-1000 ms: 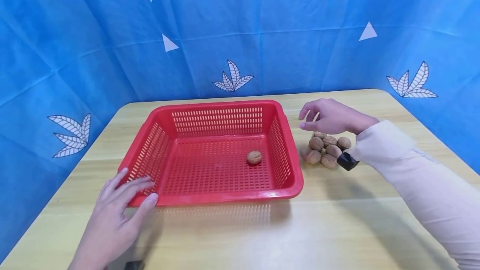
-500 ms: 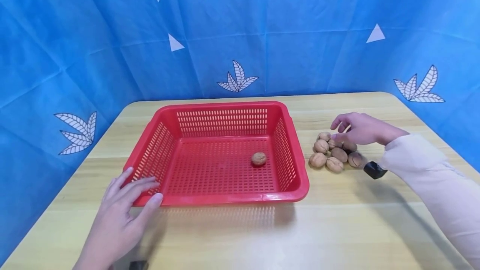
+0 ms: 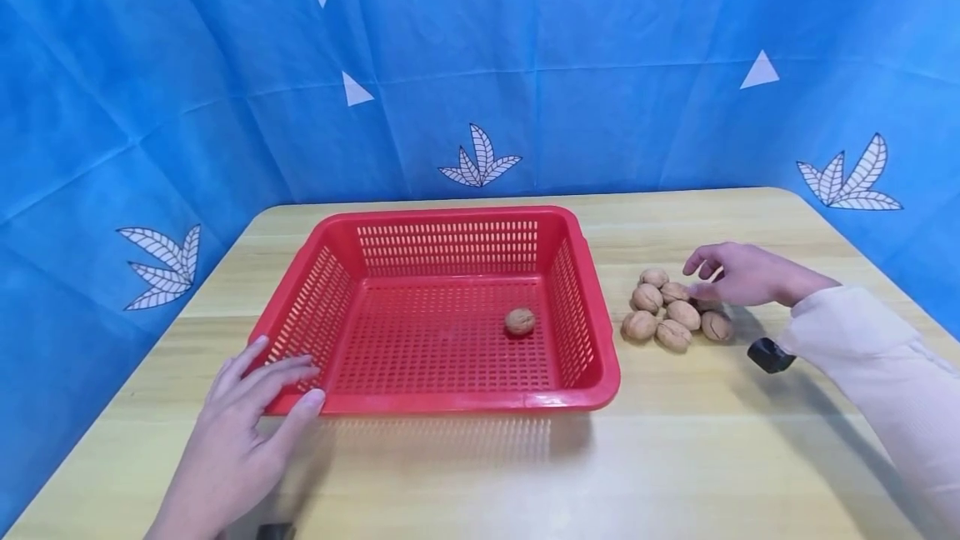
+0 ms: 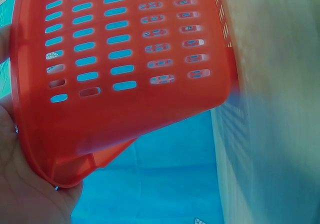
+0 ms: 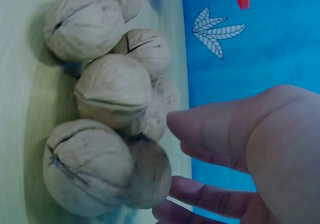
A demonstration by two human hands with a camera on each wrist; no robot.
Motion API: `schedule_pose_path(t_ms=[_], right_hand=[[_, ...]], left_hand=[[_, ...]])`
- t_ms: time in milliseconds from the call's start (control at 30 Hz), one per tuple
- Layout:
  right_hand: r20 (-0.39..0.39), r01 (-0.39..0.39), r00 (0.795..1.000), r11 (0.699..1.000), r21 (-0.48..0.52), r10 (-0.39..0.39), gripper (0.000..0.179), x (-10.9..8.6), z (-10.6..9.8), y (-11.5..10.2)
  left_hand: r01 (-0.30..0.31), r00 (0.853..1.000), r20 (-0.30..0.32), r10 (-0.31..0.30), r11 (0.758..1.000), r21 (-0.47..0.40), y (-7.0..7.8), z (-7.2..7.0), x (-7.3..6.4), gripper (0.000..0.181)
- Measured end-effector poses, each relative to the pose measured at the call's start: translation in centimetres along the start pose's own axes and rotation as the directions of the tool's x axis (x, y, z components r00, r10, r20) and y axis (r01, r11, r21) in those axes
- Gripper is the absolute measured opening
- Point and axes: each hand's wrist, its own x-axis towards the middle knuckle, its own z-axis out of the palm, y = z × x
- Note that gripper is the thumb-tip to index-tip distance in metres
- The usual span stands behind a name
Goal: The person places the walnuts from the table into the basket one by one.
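While the left hand (image 3: 240, 432) is resting at the near-left corner of a red basket (image 3: 450, 402), fingers spread and relaxed over the rim, the right hand (image 3: 738, 273) is hovering at the far right edge of a walnut cluster (image 3: 683, 315) on a pale wooden table (image 3: 450, 482). About eight nuts are showing there, lying close together just outside the basket's right wall. One lone walnut (image 3: 520, 322) is sitting inside, on the perforated floor toward the right.

Each nut is probably weighing little, with a hard, dry shell; its wrinkles should be giving fingertips some grip, though the rounded form is likely to roll if nudged off-centre. Thumb and fingers on opposite sides, across the widest part, would be the sound hold. The basket is looking like thin, light plastic, apt to slide when bumped, so its rim is offering the best grip.

From the right, a forearm in a pale sleeve (image 3: 862, 340) is reaching in, raised off the tabletop. Its fingers are pointing left and curving gently, thumb apart from them, holding nothing. In the right wrist view they are hanging beside a shadowed walnut (image 5: 150, 176); whether they are touching it, one cannot tell.
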Motion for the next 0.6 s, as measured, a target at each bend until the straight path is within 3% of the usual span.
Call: schedule_pose_path(t_ms=[400,600], right_hand=[[0.069,0.019,0.997,1.0,0.002,-0.019,0.03,-0.05,0.6,0.85],[0.055,0.014,0.998,1.0,-0.012,-0.014,0.033,0.15,0.21,0.78]], left_hand=[[-0.006,1.0,-0.005,0.006,1.0,-0.015,0.04,-0.22,-0.15,0.046],[-0.026,1.0,-0.013,0.026,0.999,-0.02,0.01,-0.27,0.07,0.044]])
